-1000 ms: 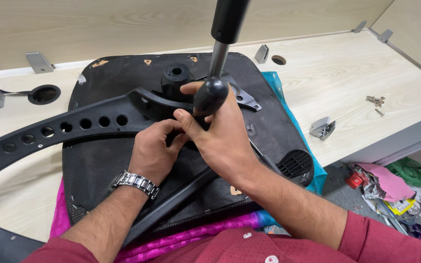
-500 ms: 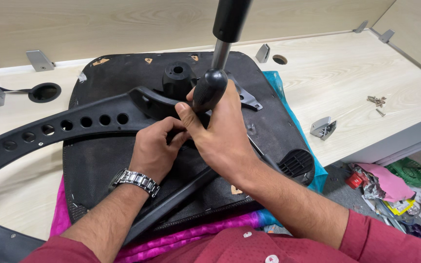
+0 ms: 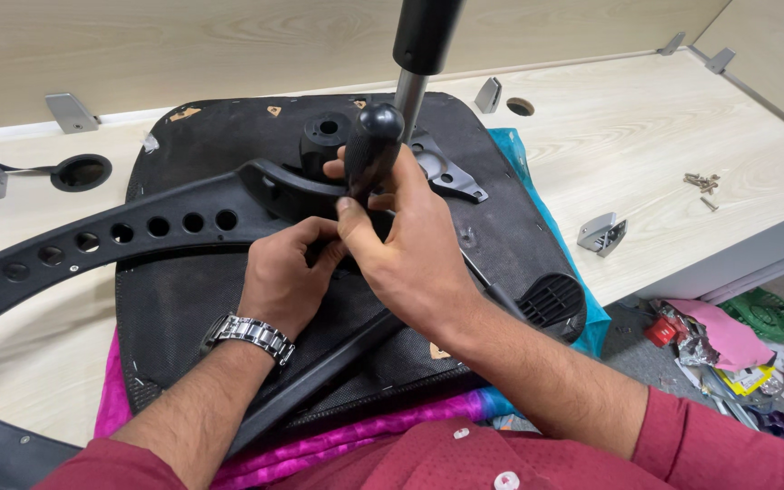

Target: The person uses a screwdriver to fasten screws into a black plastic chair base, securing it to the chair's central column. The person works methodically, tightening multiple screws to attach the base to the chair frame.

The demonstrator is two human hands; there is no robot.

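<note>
Right hand point(image 3: 410, 259) wrapped tight around black screwdriver handle point(image 3: 372, 150), left hand point(image 3: 285, 272) at its 8 o'clock, fingers curled pinching the hidden tip against the chair seat point(image 3: 192, 299).

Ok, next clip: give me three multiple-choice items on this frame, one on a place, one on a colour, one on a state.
1. Where do the loose screws lie?
A. on the desk, right of the seat
B. on the seat
C. in the left hand

2. What colour is the screwdriver handle?
A. red
B. black
C. yellow

3. What is the right hand doing?
A. lying flat on the desk
B. gripping the screwdriver handle
C. holding a screw box

Answers: 1 A, the screws sit on the bare desk beyond the seat. 2 B, the handle is plain black. 3 B, its fingers wrap the handle, while the left hand steadies below it on the armrest.
</note>
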